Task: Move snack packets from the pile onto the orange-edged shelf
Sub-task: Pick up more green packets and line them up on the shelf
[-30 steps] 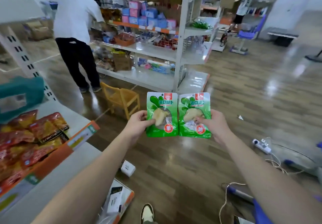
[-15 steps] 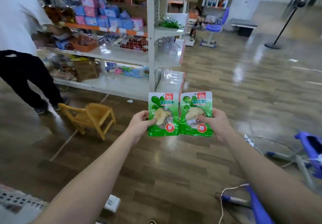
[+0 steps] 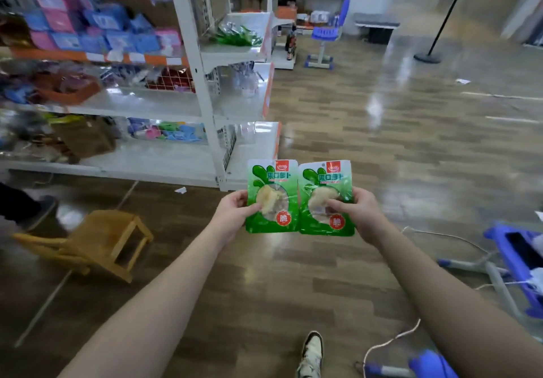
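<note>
Wood-plank flooring [image 3: 396, 148] fills the head view, glossy with reflections. At ten o'clock stands a white shelving unit [image 3: 188, 54] with orange-edged boards [image 3: 268, 98], stocked with blurred pink and blue boxes [image 3: 88, 27]. Near the centre, the left packet [image 3: 271, 198] and the right packet [image 3: 324, 198], both green, are held upright side by side with edges meeting, well apart from the shelves. The left hand [image 3: 232, 216] pinches the left packet at its outer edge, thumb on the front; the right hand [image 3: 360, 213] pinches the right packet likewise. A small wooden chair [image 3: 97, 239] sits at eight o'clock, a shoe [image 3: 311, 351] at six.
</note>
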`<state>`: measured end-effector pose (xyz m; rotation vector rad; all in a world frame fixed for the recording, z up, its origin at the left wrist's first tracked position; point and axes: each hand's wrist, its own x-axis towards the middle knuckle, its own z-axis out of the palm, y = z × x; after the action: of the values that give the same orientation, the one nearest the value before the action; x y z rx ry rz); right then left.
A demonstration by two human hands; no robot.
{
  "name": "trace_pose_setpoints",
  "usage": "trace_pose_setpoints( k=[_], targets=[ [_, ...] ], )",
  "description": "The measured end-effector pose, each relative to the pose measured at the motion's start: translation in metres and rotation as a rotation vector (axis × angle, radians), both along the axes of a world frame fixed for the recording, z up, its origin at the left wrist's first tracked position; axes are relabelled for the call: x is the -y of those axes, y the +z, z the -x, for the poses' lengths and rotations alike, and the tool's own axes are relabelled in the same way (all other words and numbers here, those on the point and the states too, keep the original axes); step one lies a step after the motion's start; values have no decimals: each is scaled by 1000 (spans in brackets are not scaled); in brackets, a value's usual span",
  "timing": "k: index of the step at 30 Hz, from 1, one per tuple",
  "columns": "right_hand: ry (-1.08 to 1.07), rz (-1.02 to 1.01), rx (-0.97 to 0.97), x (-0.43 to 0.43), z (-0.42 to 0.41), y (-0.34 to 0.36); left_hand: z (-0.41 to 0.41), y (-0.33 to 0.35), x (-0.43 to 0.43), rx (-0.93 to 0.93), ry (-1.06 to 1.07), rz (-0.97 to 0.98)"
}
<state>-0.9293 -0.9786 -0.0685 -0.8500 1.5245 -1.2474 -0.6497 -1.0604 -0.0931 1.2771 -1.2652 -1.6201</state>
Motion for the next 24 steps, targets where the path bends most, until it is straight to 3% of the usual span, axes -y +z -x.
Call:
trace_pose_setpoints(
  k=[11, 24],
  targets=[
    [-45, -19, 17, 155, 147, -5, 153, 8, 146, -51, 34, -100],
    [21, 25, 2, 391, 248, -6, 254, 4, 365, -69, 86, -42]
  ],
)
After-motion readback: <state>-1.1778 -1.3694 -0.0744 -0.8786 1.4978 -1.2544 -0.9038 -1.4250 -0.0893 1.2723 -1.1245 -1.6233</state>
